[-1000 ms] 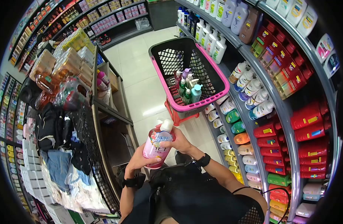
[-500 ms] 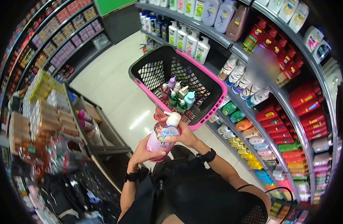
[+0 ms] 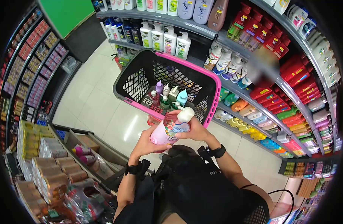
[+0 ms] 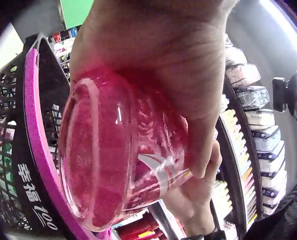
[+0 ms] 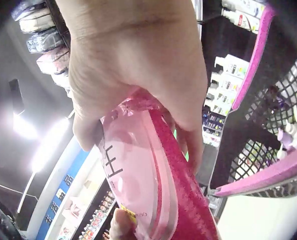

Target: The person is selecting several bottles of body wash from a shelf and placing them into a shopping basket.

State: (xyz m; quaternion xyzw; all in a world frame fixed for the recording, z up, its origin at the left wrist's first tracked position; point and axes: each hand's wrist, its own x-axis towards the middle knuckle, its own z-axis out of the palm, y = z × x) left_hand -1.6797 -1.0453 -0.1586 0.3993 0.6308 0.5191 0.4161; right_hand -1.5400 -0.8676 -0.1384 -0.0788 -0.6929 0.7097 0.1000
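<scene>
Both hands hold a pink pump bottle [image 3: 166,133] with a white pump head [image 3: 186,114], tilted in front of the body. My left hand [image 3: 143,145] grips it around the lower part, thumb along the side. Around the upper part, below the pump, curls my right hand [image 3: 195,131], its thumb on the label. The left wrist view shows the clear, ridged base [image 4: 96,155] of the bottle, and pink liquid inside. Just beyond it, a black basket with a pink rim [image 3: 217,95] carries several pump bottles, among them a light blue one [image 3: 182,98].
Shelves of shampoo bottles [image 3: 157,37] run behind the basket and along the right, with red bottles [image 3: 296,71] farther over. At the left stands a low rack [image 3: 104,143] beside stacked packs of cans [image 3: 53,179]. Pale floor tiles [image 3: 93,100] lie between.
The head view has turned, so the shelves and basket sit farther left. The bottle, still in both hands, has come up and right, and now overlaps the basket's near rim.
</scene>
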